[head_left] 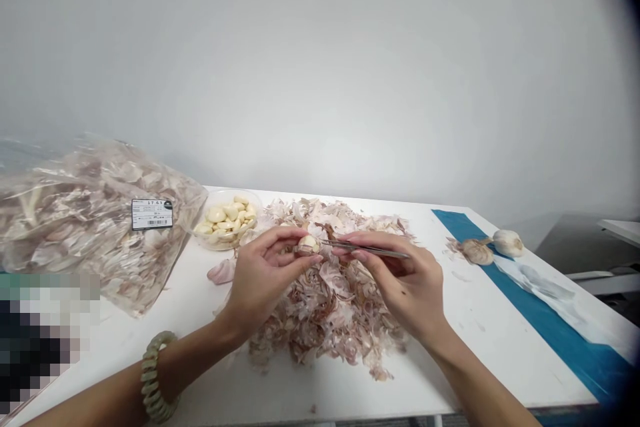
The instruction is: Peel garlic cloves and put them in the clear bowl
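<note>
Between the thumb and fingers of my left hand (267,273) is a garlic clove (309,244), partly bared, with some skin still around its lower side. My right hand (405,273) is closed on a thin pair of metal tweezers (383,251). The tweezers point left and their tips reach the clove. Under both hands spreads a loose heap of garlic skins (325,307). Just left of the heap, a clear round bowl (220,245) contains several peeled cloves (230,213). A single pinkish unpeeled clove (221,271) lies by my left hand.
A clear plastic bag (175,260) full of garlic skins, bearing a price label (151,214), stands at the left. On the right, a whole garlic bulb (508,243) and a browner bulb (477,251) sit by a blue strip (530,307) with crumpled white plastic (545,290). A wall rises behind.
</note>
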`<act>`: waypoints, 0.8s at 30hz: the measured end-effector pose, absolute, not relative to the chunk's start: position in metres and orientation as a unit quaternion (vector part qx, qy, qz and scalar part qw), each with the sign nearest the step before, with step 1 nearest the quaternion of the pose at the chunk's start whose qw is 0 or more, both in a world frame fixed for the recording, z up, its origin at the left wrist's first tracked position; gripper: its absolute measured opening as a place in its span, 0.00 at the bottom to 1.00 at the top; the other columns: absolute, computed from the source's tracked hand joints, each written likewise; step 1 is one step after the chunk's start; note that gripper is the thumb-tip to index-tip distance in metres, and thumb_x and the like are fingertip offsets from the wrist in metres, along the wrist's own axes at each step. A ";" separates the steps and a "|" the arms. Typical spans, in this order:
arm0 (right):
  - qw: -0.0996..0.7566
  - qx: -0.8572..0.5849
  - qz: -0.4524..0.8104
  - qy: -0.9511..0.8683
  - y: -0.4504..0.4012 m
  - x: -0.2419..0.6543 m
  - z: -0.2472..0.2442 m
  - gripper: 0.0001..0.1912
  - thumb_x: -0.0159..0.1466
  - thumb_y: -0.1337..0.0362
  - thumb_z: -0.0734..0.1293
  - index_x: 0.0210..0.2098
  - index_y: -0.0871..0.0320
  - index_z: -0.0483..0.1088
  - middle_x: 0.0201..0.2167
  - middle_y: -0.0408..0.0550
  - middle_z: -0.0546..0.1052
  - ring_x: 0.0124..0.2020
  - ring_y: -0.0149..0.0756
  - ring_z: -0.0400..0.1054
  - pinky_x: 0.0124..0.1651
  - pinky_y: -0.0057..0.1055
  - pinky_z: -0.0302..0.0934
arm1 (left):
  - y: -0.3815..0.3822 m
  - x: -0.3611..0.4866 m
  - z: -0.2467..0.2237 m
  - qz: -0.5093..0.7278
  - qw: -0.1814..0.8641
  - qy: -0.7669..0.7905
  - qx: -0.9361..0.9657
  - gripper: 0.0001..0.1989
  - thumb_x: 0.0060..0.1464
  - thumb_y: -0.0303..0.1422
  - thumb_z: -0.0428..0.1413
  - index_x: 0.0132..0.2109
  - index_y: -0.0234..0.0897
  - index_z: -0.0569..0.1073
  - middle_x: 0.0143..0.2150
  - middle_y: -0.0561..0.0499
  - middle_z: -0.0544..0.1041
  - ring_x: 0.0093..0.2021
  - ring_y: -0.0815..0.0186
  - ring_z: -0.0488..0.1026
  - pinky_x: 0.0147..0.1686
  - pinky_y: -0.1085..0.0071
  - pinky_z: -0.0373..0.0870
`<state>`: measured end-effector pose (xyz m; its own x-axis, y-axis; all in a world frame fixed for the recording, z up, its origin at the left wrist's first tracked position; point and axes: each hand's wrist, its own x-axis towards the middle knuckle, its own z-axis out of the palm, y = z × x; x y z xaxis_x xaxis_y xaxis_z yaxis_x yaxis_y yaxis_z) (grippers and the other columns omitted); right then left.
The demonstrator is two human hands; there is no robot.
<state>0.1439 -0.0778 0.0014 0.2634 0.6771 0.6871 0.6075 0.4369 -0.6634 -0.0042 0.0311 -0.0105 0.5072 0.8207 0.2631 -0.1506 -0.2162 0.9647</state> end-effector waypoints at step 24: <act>0.543 -0.501 -0.105 -0.666 -0.075 0.143 -0.008 0.21 0.58 0.79 0.64 0.46 0.51 0.70 0.41 0.44 0.79 0.44 0.37 0.74 0.44 0.37 0.75 | 0.031 -0.005 -0.018 0.456 0.520 0.201 0.694 0.11 0.39 0.30 0.66 0.34 0.37 0.76 0.35 0.52 0.74 0.38 0.65 0.75 0.38 0.70 0.78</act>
<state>0.1430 -0.0755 -0.0081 0.0910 0.5521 0.8288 0.7812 0.4766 -0.4033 -0.0050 0.0306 -0.0177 0.5037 0.7529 0.4236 -0.1960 -0.3780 0.9048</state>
